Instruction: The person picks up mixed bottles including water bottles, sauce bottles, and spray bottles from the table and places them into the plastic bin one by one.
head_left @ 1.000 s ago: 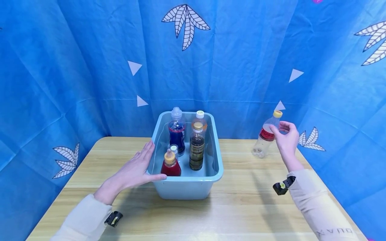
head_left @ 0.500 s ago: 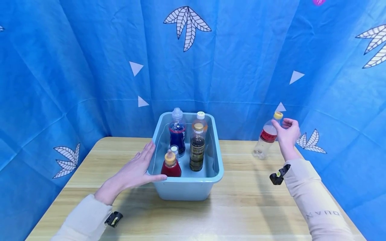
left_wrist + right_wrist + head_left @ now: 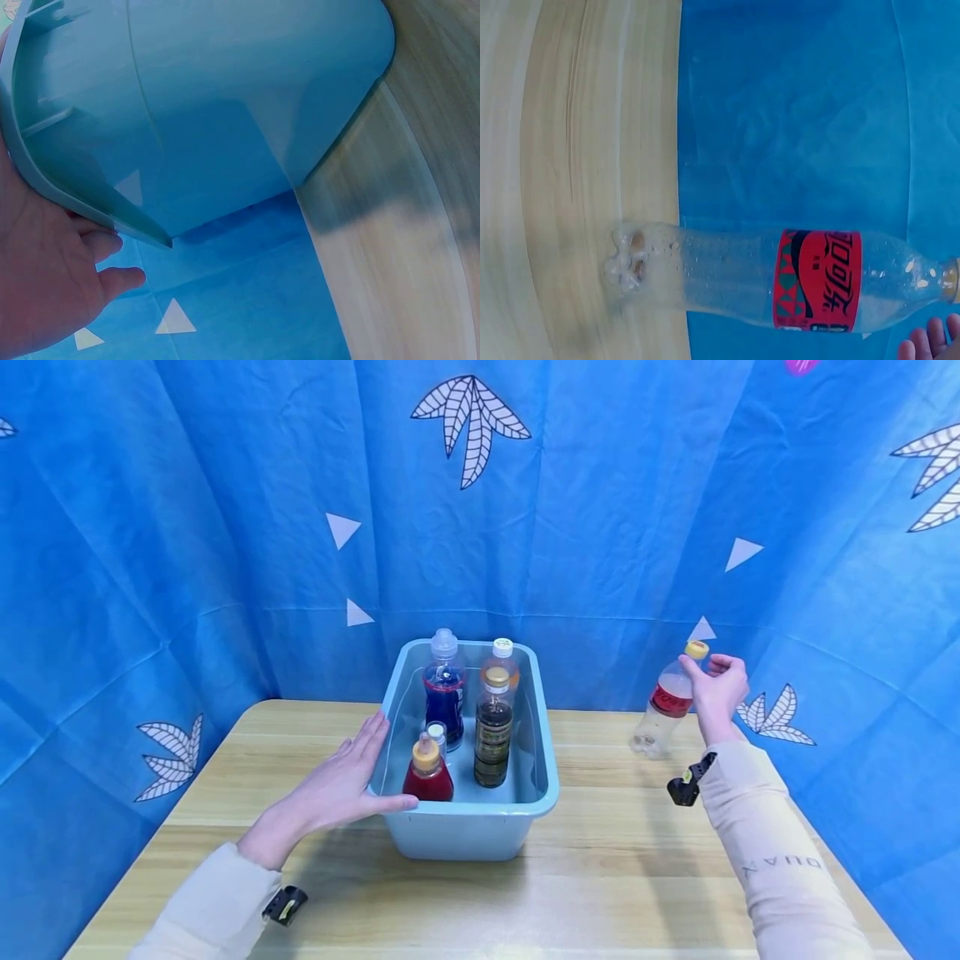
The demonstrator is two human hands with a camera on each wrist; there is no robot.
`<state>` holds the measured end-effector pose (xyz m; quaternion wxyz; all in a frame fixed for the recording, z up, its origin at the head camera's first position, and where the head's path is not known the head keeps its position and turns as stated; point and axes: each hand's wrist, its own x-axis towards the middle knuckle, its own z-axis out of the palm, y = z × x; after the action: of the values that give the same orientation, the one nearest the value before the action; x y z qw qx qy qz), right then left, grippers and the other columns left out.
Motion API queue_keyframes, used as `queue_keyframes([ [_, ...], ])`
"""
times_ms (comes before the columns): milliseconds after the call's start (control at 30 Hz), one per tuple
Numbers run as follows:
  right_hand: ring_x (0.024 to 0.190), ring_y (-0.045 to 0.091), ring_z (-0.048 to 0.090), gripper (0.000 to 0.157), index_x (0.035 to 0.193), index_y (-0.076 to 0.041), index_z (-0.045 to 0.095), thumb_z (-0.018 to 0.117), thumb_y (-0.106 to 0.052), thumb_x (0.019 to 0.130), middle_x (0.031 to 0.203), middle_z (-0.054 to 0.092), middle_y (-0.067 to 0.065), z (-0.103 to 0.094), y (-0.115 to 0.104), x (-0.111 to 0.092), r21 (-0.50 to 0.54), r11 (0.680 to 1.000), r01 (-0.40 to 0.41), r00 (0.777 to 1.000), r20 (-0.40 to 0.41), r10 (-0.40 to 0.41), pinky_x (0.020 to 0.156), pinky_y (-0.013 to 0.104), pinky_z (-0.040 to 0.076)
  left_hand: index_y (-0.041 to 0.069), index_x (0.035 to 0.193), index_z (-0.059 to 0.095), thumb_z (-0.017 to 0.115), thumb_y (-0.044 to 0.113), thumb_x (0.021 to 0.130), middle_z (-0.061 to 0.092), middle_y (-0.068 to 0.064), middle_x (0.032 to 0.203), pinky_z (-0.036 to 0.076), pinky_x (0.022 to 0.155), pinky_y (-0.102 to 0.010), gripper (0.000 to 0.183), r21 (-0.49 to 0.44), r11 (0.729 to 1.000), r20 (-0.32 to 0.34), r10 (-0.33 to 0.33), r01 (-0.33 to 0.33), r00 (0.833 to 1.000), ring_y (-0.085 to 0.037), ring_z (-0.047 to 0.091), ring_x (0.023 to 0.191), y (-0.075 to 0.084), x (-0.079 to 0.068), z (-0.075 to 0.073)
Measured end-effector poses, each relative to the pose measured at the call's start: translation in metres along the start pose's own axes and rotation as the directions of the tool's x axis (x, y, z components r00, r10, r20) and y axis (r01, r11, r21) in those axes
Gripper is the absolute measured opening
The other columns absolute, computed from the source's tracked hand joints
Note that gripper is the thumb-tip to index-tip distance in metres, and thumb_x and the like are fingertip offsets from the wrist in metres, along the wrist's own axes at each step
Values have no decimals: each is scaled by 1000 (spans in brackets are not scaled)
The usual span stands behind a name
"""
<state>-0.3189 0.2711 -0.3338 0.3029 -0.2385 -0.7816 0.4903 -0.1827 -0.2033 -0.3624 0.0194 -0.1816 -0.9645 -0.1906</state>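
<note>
My left hand (image 3: 330, 789) rests with spread fingers along the left rim of a light blue plastic tub (image 3: 550, 768), thumb lying on the near rim. In the left wrist view, the hand sits at the rim beside the tub's outer wall (image 3: 225, 135). To the right stands a clear cola bottle (image 3: 671, 702) with a red label and yellow cap. My right hand (image 3: 717, 692) is at its neck, the thumb overlapping it just below the cap. The right wrist view shows fingertips (image 3: 922, 346) beside the neck, with a gap between them and the bottle (image 3: 817, 281).
Inside the tub stand a blue-liquid bottle (image 3: 444, 702), a dark-liquid bottle (image 3: 492, 739), a red bottle (image 3: 428, 782), a white-capped bottle (image 3: 502, 648) and a small white-capped one (image 3: 436, 732). A blue patterned curtain (image 3: 600, 527) hangs behind the wooden table (image 3: 592, 877).
My right hand has moved up the cola bottle from its shoulder to the neck, and the forearm has shifted left. The left hand has stayed on the tub; the bottle stands where it was.
</note>
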Motion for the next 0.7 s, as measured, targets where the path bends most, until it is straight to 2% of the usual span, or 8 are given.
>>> queue_keyframes([
  [233,102,16,43,64,120,-6,48,67,-45,73,110,49,3,2,4,8,-4,1000,-8,1000,4,8,87,30,38,2,142,8,51,74,65,2,-13,148,15,102,-53,114,11,1000,4,6,-6,1000,-32,5,133,1,0,0],
  [533,87,12,45,69,118,-5,55,67,-51,69,108,55,9,5,7,13,-53,997,63,998,27,-62,85,31,39,3,142,7,51,74,65,2,-12,148,15,102,-53,114,14,1000,-5,7,-7,1000,-31,4,133,0,-1,0],
  [700,97,19,48,68,120,-4,54,65,-50,72,111,56,13,7,9,15,-54,995,80,996,34,-78,89,33,38,3,142,8,49,75,65,3,-12,148,16,102,-53,114,20,1000,-11,11,-11,1000,-31,5,133,0,-1,1],
])
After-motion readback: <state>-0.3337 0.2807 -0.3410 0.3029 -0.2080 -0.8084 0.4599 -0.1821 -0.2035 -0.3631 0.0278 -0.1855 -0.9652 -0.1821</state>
